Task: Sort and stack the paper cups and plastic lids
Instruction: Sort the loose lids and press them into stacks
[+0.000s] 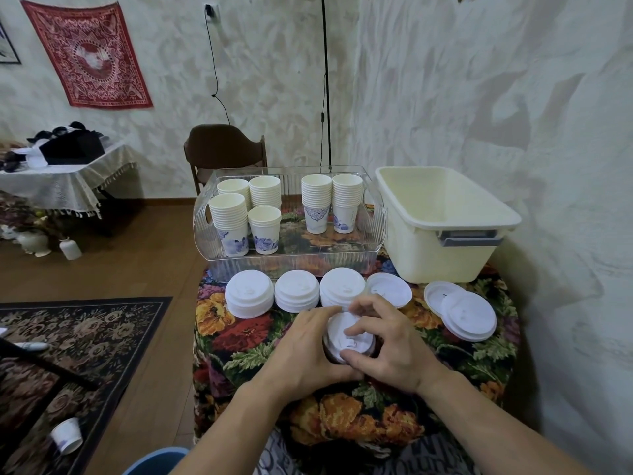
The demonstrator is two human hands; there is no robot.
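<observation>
On a floral-clothed worktop (239, 341), the left hand (305, 351) is cupping the left side of a short stack of white plastic lids (346, 332), fingers curled round it. The right hand (387, 344) is pinching its top and near rim. Behind, three lid stacks (296, 294) are standing before a clear tray of paper cups (246, 210). Squaring the rims before pressing would probably seat the lids evenly.

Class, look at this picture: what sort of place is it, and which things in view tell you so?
Probably a room in a home, not a shop or café: a red patterned wall hanging, a floral carpet on a wooden floor, and a lace-covered side table.
</observation>
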